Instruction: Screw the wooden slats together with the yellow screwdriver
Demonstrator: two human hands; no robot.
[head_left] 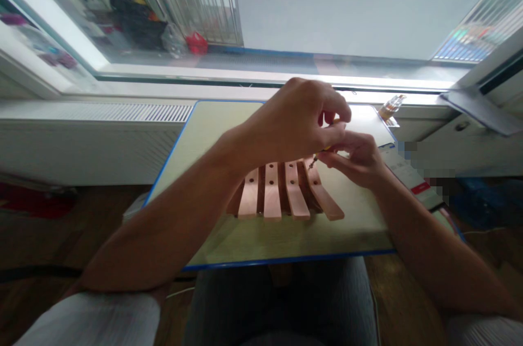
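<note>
Several pale wooden slats lie side by side on the table, each with dark round holes. The rightmost slat is set at an angle to the others. Above it, my left hand reaches across from the left with fingers curled and pinched. My right hand is beside it, fingertips pressed together close to the left hand's. Between them is a thin tool with yellow parts and a dark, twisted tip pointing down at the rightmost slat's upper end. My fingers hide most of the tool.
The small table has a blue edge. A radiator and a window stand behind it. On the right are a flat white box, partly blurred out, and a clear container near the sill. My legs are under the near edge.
</note>
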